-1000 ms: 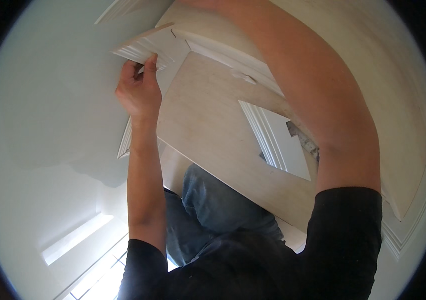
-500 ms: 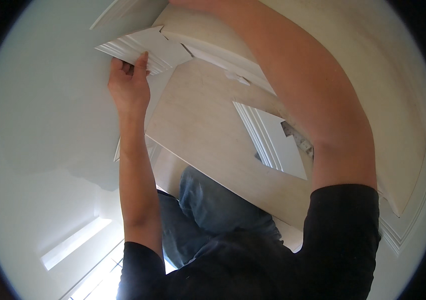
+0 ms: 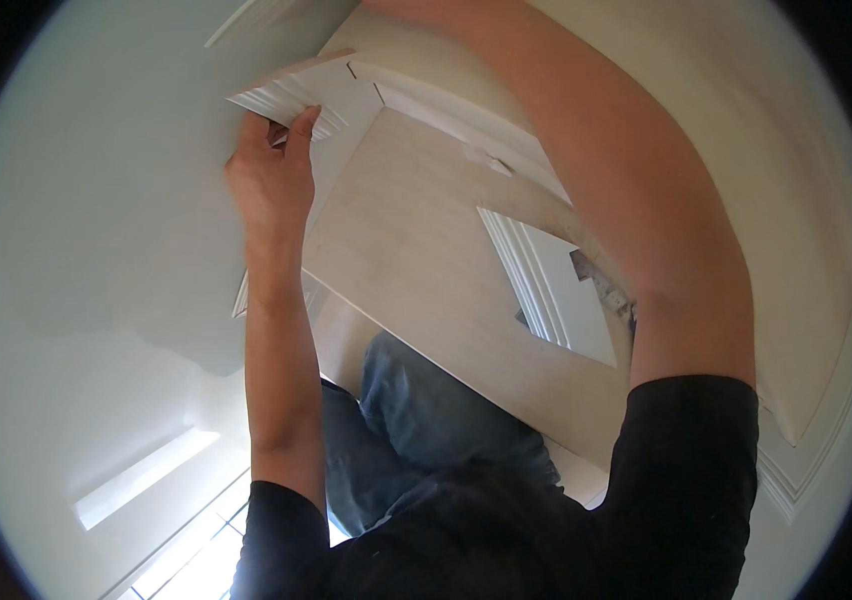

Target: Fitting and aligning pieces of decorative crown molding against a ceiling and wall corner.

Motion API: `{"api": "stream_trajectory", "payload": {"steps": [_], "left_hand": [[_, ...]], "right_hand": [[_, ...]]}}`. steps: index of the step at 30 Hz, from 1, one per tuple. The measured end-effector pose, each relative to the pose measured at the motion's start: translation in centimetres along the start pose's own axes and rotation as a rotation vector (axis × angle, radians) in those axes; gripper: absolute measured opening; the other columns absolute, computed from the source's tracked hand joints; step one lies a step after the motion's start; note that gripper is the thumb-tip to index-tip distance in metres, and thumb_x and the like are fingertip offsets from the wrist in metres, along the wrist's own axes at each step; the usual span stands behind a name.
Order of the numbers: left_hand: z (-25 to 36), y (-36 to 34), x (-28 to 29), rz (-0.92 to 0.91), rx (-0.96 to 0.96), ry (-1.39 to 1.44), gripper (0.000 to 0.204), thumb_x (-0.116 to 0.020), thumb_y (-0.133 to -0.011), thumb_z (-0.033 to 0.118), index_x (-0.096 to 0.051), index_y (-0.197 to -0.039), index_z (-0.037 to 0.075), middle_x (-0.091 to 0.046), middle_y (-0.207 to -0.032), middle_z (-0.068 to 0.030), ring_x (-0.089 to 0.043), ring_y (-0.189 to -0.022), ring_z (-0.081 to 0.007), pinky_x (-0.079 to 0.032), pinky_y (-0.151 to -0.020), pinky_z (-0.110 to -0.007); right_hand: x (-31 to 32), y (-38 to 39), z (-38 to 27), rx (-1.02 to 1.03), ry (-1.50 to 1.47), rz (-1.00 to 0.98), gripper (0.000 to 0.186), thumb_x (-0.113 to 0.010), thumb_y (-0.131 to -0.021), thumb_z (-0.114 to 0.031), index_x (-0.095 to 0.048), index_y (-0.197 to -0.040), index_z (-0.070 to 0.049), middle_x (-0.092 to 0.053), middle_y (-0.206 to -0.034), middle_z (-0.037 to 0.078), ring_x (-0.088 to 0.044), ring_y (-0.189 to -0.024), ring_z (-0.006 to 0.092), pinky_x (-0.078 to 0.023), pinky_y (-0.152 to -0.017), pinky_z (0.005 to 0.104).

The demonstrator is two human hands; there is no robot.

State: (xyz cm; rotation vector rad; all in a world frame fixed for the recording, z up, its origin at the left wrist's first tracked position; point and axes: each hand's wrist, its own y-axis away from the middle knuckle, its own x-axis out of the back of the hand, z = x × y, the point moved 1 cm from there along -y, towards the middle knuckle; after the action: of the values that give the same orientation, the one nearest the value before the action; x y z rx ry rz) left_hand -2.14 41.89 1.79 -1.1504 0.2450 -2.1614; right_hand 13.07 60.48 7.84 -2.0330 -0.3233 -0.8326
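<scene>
Arms: two. Hand in clear view: one. Cut trim pieces: two. Large flat board: one. Black shirt: one.

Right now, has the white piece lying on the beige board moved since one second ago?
No: judged against the beige board, the white piece lies in the same place.

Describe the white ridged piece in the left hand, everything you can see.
The white ridged piece looks like painted or coated board. Parallel ridges run along its near side, with a plain, flat area beyond. Its left end tapers to a point; a tan edge shows on the far side. It is held tilted, its near edge pinched by the left hand, thumb on the ridged face.
</scene>
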Motion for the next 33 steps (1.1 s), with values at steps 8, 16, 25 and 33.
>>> {"api": "stream_trajectory", "payload": {"steps": [8, 16, 25, 33], "left_hand": [[-1.5, -1.1, -0.9, 0.015, 0.018, 0.105, 0.028, -0.079, -0.096, 0.015, -0.069, -0.115, -0.003, -0.079, -0.096, -0.0107, -0.072, -0.083, -0.0132, -0.059, -0.075, -0.030], [-1.1, 3.1, -0.1, 0.125, 0.171, 0.624, 0.024, -0.075, -0.099, 0.009, -0.065, -0.116, -0.003, -0.076, -0.102, -0.0103, -0.071, -0.089, -0.0137, -0.059, -0.075, -0.030], [-1.2, 1.6, 3.5, 0.027, 0.054, 0.301, 0.028, -0.072, -0.101, 0.007, -0.063, -0.125, -0.005, -0.076, -0.111, -0.0133, -0.073, -0.100, -0.0164, -0.058, -0.091, -0.031], [-1.9, 0.8, 1.1, -0.027, 0.117, 0.341, 0.028, -0.071, -0.102, 0.009, -0.063, -0.124, -0.006, -0.077, -0.110, -0.0141, -0.074, -0.103, -0.0181, -0.057, -0.090, -0.031]], "right_hand": [[0.3, 0.3, -0.3, 0.023, 0.012, 0.025, 0.043, -0.060, -0.099, -0.009, -0.055, -0.141, -0.001, -0.057, -0.136, 0.020, -0.068, -0.105, 0.0353, -0.057, -0.088, 0.0425], [-0.3, -0.8, 0.0, -0.067, 0.059, -0.067, 0.044, -0.059, -0.100, -0.010, -0.054, -0.144, -0.002, -0.056, -0.142, 0.020, -0.068, -0.107, 0.0338, -0.058, -0.089, 0.0413], [-0.2, -0.5, 0.2, -0.008, 0.057, -0.022, 0.046, -0.060, -0.099, -0.008, -0.053, -0.144, -0.002, -0.054, -0.142, 0.021, -0.069, -0.105, 0.0325, -0.058, -0.089, 0.0399], [-0.1, -0.4, 0.0, -0.001, 0.021, -0.035, 0.047, -0.060, -0.097, -0.006, -0.053, -0.143, -0.001, -0.055, -0.139, 0.021, -0.069, -0.105, 0.0318, -0.058, -0.088, 0.0402]]}}
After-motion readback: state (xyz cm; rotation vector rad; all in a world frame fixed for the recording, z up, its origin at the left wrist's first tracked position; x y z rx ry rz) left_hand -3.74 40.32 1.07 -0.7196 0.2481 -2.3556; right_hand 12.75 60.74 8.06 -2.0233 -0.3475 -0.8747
